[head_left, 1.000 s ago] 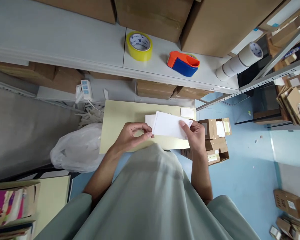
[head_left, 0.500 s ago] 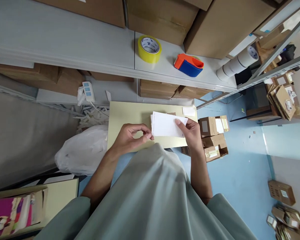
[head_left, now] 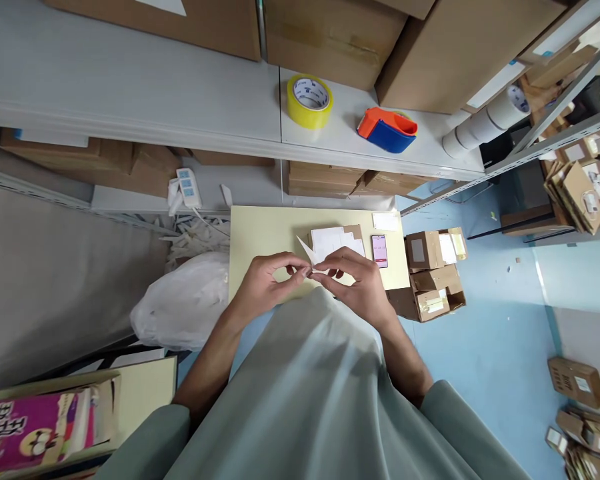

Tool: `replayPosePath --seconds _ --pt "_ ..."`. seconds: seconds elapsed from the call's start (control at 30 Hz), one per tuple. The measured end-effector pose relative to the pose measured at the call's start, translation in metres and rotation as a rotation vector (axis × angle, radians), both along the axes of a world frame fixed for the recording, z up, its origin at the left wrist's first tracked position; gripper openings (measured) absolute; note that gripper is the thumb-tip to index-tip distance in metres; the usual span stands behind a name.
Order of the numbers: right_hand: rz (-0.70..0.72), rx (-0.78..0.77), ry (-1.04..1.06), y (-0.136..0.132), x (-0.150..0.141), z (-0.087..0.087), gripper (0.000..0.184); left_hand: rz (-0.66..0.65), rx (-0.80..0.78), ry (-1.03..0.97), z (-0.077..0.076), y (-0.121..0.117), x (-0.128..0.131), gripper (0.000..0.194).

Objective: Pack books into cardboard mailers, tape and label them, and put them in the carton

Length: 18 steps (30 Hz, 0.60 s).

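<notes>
A white paper slip [head_left: 307, 251] stands up at an angle, seen nearly edge-on, just above the pale yellow table [head_left: 265, 230]. My left hand [head_left: 275, 279] pinches its lower corner between thumb and fingertips. Against those fingertips, my right hand [head_left: 353, 277] is closed on the same slip; the exact grip is partly hidden by the fingers. Behind the hands, white papers [head_left: 329, 239] lie on a piece of brown cardboard [head_left: 355, 231]. To their right is a phone [head_left: 379, 251] with a lit screen, and above it another white slip [head_left: 385, 221].
The grey shelf [head_left: 180, 100] beyond the table carries yellow tape [head_left: 309, 103], an orange and blue tape dispenser [head_left: 387, 130] and white rolls [head_left: 485, 123]. A white plastic bag [head_left: 185, 303] sits at the left. Cardboard boxes [head_left: 433, 273] stand on the right, and a purple book [head_left: 25, 430] lies lower left.
My right hand has moved left to meet the left fingertips. The slip, earlier flat and facing me, is now turned nearly edge-on, uncovering the papers and phone on the table.
</notes>
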State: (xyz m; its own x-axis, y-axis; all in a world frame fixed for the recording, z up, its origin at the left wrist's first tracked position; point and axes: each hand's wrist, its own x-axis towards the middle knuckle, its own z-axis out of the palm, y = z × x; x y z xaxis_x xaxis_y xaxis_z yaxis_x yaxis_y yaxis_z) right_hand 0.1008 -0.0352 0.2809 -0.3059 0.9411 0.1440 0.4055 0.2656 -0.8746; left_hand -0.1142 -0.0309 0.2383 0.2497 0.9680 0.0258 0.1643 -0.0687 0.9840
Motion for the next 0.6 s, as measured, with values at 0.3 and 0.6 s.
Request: replayPosePath --seconds 0.3,0.6 --pt "-0.039 0.0 -0.15 0.008 -0.011 -0.015 0.014 -0.027 0.019 0.061 -0.016 0.006 -0.01 0.019" --pt "-0.263 -0.074 -0.077 0.02 0.002 -0.031 0.023 0.236 -0.179 0.393 -0.099 0.036 -0.083 0.023"
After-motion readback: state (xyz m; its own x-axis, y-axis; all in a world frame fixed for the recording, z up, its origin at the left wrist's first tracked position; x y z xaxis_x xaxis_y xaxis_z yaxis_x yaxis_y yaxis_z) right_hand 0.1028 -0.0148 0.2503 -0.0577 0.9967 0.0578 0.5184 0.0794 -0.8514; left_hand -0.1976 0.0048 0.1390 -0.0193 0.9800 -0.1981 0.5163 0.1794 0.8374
